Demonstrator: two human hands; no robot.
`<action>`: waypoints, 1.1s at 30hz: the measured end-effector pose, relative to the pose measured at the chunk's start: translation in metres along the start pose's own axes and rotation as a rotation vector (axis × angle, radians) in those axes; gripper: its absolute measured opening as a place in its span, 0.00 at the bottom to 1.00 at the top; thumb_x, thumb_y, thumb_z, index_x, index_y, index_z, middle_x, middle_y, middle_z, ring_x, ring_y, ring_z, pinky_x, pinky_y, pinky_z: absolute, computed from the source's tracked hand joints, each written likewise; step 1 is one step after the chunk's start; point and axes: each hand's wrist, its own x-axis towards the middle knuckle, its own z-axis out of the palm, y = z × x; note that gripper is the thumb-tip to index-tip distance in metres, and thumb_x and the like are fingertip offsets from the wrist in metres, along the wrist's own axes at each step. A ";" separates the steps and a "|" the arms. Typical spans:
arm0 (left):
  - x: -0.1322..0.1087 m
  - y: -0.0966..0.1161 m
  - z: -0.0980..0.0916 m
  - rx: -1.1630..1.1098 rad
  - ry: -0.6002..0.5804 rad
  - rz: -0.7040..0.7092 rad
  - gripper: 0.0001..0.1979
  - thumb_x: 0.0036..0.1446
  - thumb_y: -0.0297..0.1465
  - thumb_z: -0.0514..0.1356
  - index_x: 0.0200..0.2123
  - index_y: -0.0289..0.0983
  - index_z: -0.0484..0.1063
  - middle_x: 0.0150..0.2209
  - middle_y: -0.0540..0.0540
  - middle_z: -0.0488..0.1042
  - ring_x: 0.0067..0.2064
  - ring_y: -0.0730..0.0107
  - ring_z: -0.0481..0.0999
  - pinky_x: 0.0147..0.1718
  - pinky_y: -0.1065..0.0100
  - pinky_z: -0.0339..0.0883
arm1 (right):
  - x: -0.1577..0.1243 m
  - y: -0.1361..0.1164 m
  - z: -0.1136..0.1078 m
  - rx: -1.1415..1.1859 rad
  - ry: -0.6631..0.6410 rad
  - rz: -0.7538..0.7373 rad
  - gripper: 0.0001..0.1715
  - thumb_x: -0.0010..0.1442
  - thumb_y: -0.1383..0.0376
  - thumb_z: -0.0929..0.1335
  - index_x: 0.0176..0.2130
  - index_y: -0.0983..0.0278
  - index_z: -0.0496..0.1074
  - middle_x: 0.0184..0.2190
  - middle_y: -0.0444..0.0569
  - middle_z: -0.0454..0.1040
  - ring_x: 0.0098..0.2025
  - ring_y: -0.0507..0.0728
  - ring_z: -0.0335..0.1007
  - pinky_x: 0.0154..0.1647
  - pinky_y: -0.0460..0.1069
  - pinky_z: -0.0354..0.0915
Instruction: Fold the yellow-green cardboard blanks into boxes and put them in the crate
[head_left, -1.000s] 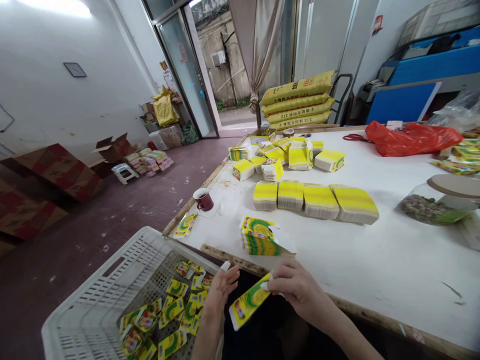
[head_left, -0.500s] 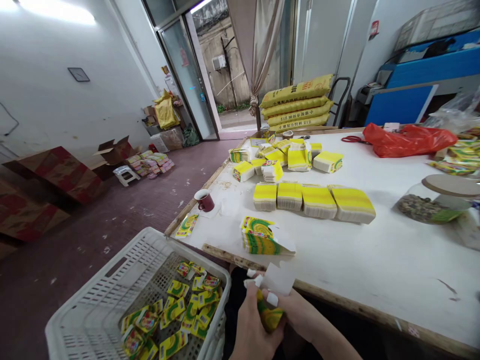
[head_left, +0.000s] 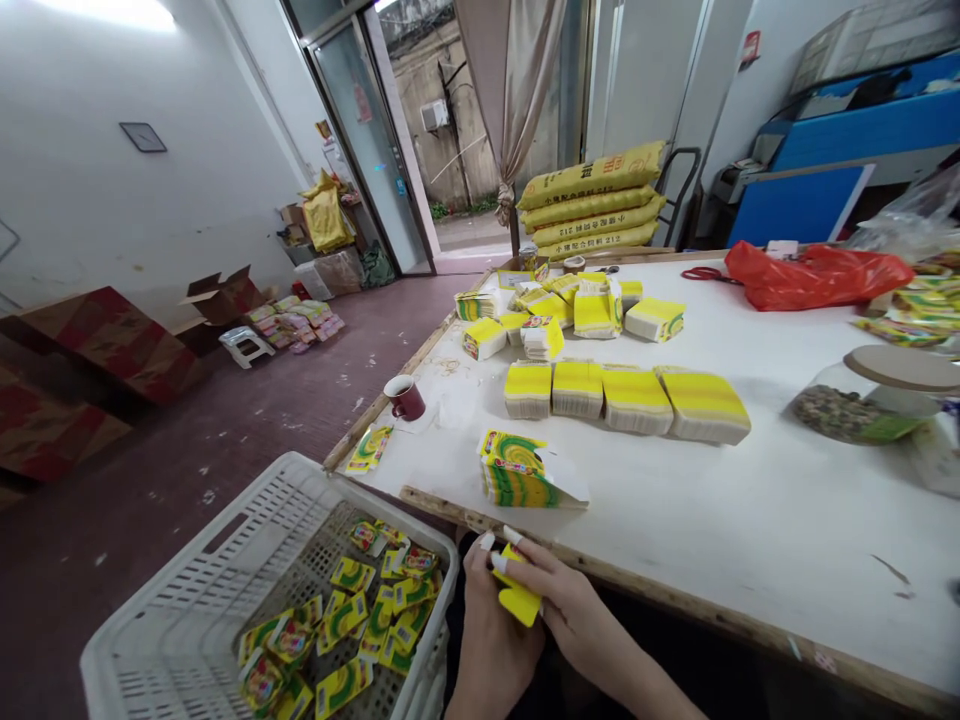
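Note:
A small yellow carton point(head_left: 519, 600) is held between my two hands at the table's front edge. My left hand point(head_left: 491, 610) closes round its left side. The fingers of my right hand point(head_left: 559, 595) press on its top and right side, with white covers on some fingertips. Just beyond them on the table lies a fanned stack of flat green-and-yellow cartons point(head_left: 525, 475). To the left, a white plastic basket point(head_left: 202, 545) contains many folded yellow-green cartons point(head_left: 345, 620).
A row of yellow carton stacks point(head_left: 634, 400) crosses the white table point(head_left: 810, 520), with more bundles point(head_left: 596, 310) behind. A maroon mug point(head_left: 407, 400) and a single flat carton point(head_left: 369, 450) sit near the left edge. At right are a lidded jar point(head_left: 862, 400) and a red plastic bag point(head_left: 814, 275).
The carton in my hands has turned, so its plain yellow side shows instead of white flaps and green print. My right hand has moved over its top.

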 end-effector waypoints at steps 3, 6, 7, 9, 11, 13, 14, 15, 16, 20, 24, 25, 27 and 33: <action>0.003 0.011 -0.010 0.366 -0.112 0.086 0.25 0.46 0.29 0.71 0.50 0.39 0.75 0.50 0.36 0.77 0.54 0.44 0.75 0.58 0.46 0.66 | 0.000 0.017 -0.002 -0.050 0.122 0.004 0.29 0.67 0.68 0.60 0.64 0.58 0.70 0.69 0.57 0.64 0.70 0.64 0.61 0.69 0.61 0.59; 0.005 0.022 -0.021 0.478 -0.219 0.077 0.22 0.49 0.34 0.70 0.49 0.39 0.75 0.45 0.38 0.80 0.47 0.47 0.79 0.49 0.51 0.72 | 0.001 0.021 -0.009 -0.090 0.006 0.018 0.27 0.65 0.68 0.64 0.61 0.59 0.72 0.70 0.60 0.60 0.70 0.66 0.61 0.67 0.61 0.61; 0.005 0.025 -0.024 0.490 -0.236 0.075 0.23 0.48 0.34 0.71 0.50 0.39 0.75 0.45 0.38 0.80 0.47 0.48 0.80 0.48 0.53 0.73 | 0.001 0.019 -0.013 -0.106 -0.040 0.025 0.25 0.64 0.69 0.65 0.59 0.59 0.74 0.70 0.60 0.60 0.69 0.66 0.62 0.66 0.60 0.62; 0.006 0.028 -0.028 0.501 -0.267 0.061 0.25 0.45 0.32 0.72 0.49 0.40 0.76 0.45 0.39 0.81 0.46 0.48 0.80 0.47 0.55 0.74 | 0.004 0.012 -0.023 -0.126 -0.113 0.028 0.23 0.63 0.71 0.65 0.55 0.58 0.77 0.68 0.59 0.64 0.66 0.65 0.66 0.64 0.59 0.65; 0.008 0.030 -0.031 0.499 -0.294 0.046 0.28 0.42 0.29 0.73 0.50 0.40 0.77 0.45 0.40 0.81 0.46 0.48 0.80 0.47 0.56 0.74 | 0.006 0.005 -0.034 -0.117 -0.162 0.012 0.21 0.62 0.71 0.66 0.51 0.57 0.79 0.63 0.55 0.71 0.62 0.63 0.71 0.62 0.57 0.67; 0.009 0.032 -0.032 0.489 -0.316 0.062 0.29 0.41 0.28 0.73 0.50 0.40 0.78 0.46 0.41 0.82 0.46 0.49 0.80 0.48 0.56 0.74 | 0.007 0.000 -0.039 -0.097 -0.187 0.014 0.19 0.59 0.71 0.68 0.47 0.56 0.80 0.59 0.53 0.73 0.58 0.62 0.73 0.60 0.57 0.67; 0.009 0.034 -0.032 0.483 -0.321 0.082 0.29 0.42 0.29 0.73 0.51 0.41 0.78 0.45 0.41 0.82 0.46 0.50 0.80 0.48 0.57 0.74 | 0.007 -0.002 -0.038 -0.092 -0.181 0.029 0.18 0.57 0.71 0.69 0.46 0.57 0.80 0.59 0.53 0.73 0.58 0.62 0.73 0.61 0.57 0.66; 0.009 0.034 -0.031 0.473 -0.317 0.102 0.28 0.43 0.30 0.73 0.51 0.41 0.78 0.45 0.41 0.81 0.46 0.51 0.80 0.47 0.57 0.74 | 0.006 -0.002 -0.036 -0.090 -0.157 0.049 0.18 0.56 0.72 0.69 0.45 0.58 0.79 0.60 0.54 0.72 0.60 0.63 0.71 0.62 0.58 0.65; 0.008 0.034 -0.029 0.456 -0.305 0.114 0.26 0.44 0.31 0.73 0.50 0.41 0.79 0.45 0.42 0.81 0.45 0.51 0.80 0.47 0.58 0.74 | 0.005 -0.002 -0.032 -0.087 -0.123 0.069 0.18 0.56 0.72 0.69 0.46 0.59 0.78 0.61 0.55 0.71 0.63 0.65 0.68 0.64 0.60 0.63; 0.005 0.020 -0.021 0.128 -0.070 0.040 0.29 0.43 0.37 0.75 0.50 0.40 0.78 0.46 0.41 0.81 0.45 0.55 0.80 0.45 0.62 0.74 | 0.007 0.001 -0.016 0.017 -0.001 0.080 0.37 0.58 0.67 0.69 0.65 0.63 0.61 0.66 0.61 0.64 0.68 0.66 0.61 0.68 0.63 0.59; 0.013 -0.002 -0.022 -0.533 0.393 0.031 0.35 0.49 0.57 0.66 0.52 0.40 0.73 0.53 0.38 0.76 0.49 0.53 0.78 0.44 0.59 0.75 | 0.038 0.006 -0.033 -0.100 0.235 0.092 0.35 0.62 0.60 0.69 0.65 0.64 0.61 0.58 0.60 0.72 0.54 0.63 0.73 0.58 0.60 0.69; 0.015 -0.006 -0.023 -0.633 0.444 -0.007 0.36 0.50 0.61 0.62 0.51 0.39 0.72 0.54 0.37 0.75 0.52 0.51 0.77 0.46 0.56 0.75 | 0.049 0.008 -0.040 -0.222 0.318 0.110 0.28 0.64 0.61 0.68 0.61 0.64 0.66 0.55 0.59 0.73 0.53 0.63 0.73 0.57 0.60 0.69; 0.018 -0.010 -0.025 -0.712 0.469 -0.148 0.35 0.51 0.62 0.60 0.49 0.39 0.72 0.55 0.36 0.73 0.54 0.50 0.76 0.49 0.53 0.74 | 0.072 0.013 -0.054 -0.497 0.411 0.209 0.20 0.65 0.63 0.67 0.55 0.67 0.71 0.52 0.61 0.73 0.52 0.65 0.71 0.56 0.59 0.68; 0.004 -0.011 -0.013 -0.548 0.366 -0.378 0.28 0.47 0.45 0.73 0.48 0.40 0.72 0.54 0.38 0.75 0.41 0.65 0.80 0.36 0.66 0.75 | 0.101 0.023 -0.059 -0.745 0.380 0.354 0.08 0.63 0.70 0.69 0.44 0.67 0.74 0.45 0.61 0.73 0.48 0.67 0.68 0.51 0.58 0.64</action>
